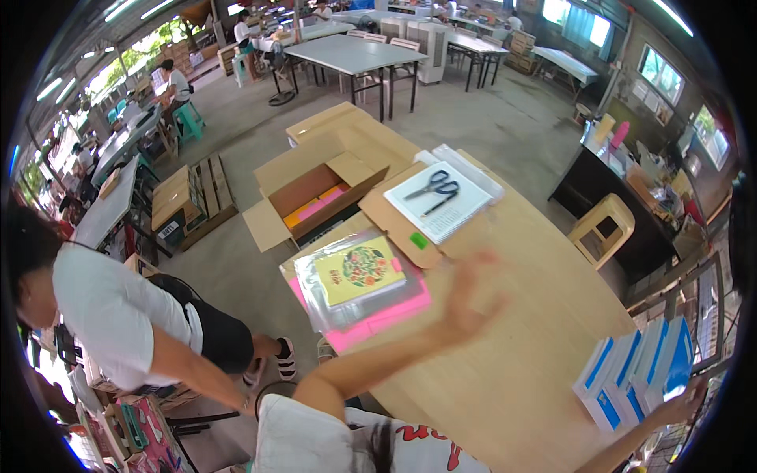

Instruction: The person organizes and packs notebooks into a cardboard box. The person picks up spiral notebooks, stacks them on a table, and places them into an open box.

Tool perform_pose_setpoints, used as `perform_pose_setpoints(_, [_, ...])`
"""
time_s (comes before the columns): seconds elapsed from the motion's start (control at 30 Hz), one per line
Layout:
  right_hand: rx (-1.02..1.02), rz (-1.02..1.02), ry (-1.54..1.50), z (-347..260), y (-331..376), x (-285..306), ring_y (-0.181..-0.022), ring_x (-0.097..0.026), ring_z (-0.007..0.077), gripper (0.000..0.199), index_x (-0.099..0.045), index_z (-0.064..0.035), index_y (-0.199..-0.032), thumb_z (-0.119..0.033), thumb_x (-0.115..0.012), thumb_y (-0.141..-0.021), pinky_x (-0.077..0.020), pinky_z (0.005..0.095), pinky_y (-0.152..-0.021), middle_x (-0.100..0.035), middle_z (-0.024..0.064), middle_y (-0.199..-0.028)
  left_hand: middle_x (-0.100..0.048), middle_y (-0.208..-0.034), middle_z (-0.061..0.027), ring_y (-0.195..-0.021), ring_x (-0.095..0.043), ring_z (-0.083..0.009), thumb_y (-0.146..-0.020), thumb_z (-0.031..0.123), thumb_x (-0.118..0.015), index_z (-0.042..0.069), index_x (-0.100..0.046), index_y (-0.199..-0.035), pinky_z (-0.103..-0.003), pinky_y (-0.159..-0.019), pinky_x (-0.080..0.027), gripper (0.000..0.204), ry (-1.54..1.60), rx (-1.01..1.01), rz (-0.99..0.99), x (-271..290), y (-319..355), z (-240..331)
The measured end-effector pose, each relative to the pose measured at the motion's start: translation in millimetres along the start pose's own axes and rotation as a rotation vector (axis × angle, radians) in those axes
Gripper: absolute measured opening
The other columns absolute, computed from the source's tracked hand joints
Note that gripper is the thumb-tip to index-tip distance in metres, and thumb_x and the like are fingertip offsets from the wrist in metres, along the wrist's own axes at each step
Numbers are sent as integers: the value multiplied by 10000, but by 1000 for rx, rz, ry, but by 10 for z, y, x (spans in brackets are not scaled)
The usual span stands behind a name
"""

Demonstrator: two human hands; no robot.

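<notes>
My left hand [471, 306] is raised over the middle of the wooden table [505, 378], blurred by motion, its fingers apart and nothing in them. At the table's right edge, my right hand [684, 404] is against a leaning row of thick white-and-blue blocks [635, 374], which look like books or boxes; its fingers are partly hidden. Left of my left hand lies a yellow floral-printed booklet [359, 270] on clear plastic sleeves [322, 303] and pink sheets [347, 337]. Farther off, dark-handled scissors [434, 186] and a pen [439, 206] rest on a white spiral notebook [465, 217].
An open cardboard box [272, 201] with orange and pink items stands at the table's far left. A person in a white shirt [118, 315] bends at my left. A beige plastic stool [607, 225] and a dark desk [579, 173] stand to the right.
</notes>
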State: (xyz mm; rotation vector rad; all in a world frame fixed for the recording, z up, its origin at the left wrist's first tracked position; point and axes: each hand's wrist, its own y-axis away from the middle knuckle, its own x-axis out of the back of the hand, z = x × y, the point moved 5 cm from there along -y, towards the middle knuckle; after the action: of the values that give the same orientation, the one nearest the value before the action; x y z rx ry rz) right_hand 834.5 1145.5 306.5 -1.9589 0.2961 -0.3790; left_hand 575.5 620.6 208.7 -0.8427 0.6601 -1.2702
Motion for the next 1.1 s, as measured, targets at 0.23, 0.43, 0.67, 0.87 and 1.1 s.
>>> perform_pose_setpoints(0.23, [341,-895,-863,-4746,2563,-955,-886,-576,273,133,-617,8,-935,-69,-602,-828,-458,398,-788,-615,116,-920,-541,-1009,-17,-839,-501,-83,-905,122,-591,33,-520,-1129,-248,-714,-444,252,-3,771,747,3892,-86,-4014])
perform_pose_setpoints(0.43, [627,-1431,-1180,-7956,5125,-1714,-1022,-577,305,309,-643,-83,-1021,-180,-746,-745,-461,425,-913,-605,104,-1072,-605,-945,-101,-855,-576,-217,-817,233,-654,27,-582,-1087,-340,-746,-484,347,-12,1227,821,4754,780,-6815])
perform_pose_setpoints(0.67, [908,-1964,-278,-8135,7132,-2536,-1064,-540,301,354,-630,-60,-1009,-289,-702,-749,-387,469,-984,-594,124,-1066,-424,-1367,-190,-1257,-424,-336,-739,238,-753,18,-373,-1363,-451,-976,-429,763,-829,1663,-396,4029,1199,-7661])
perform_pose_setpoints(0.87, [592,-1917,-505,-8017,7304,-2472,-1098,-524,284,367,-642,-99,-1008,-236,-756,-687,-366,451,-986,-531,102,-1128,-323,-1424,-181,-1263,-378,-337,-717,331,-793,35,-367,-1351,-506,-955,-437,819,-975,1266,-660,4229,1143,-8420])
perform_pose_setpoints(1.1, [557,-1824,-512,-7965,7319,-2561,-1203,-482,279,431,-625,-129,-1094,-232,-733,-690,-371,484,-975,-531,68,-1141,-387,-1368,-133,-1264,-361,-297,-694,339,-805,39,-445,-1297,-507,-995,-374,764,-998,1204,-622,3927,825,-8956])
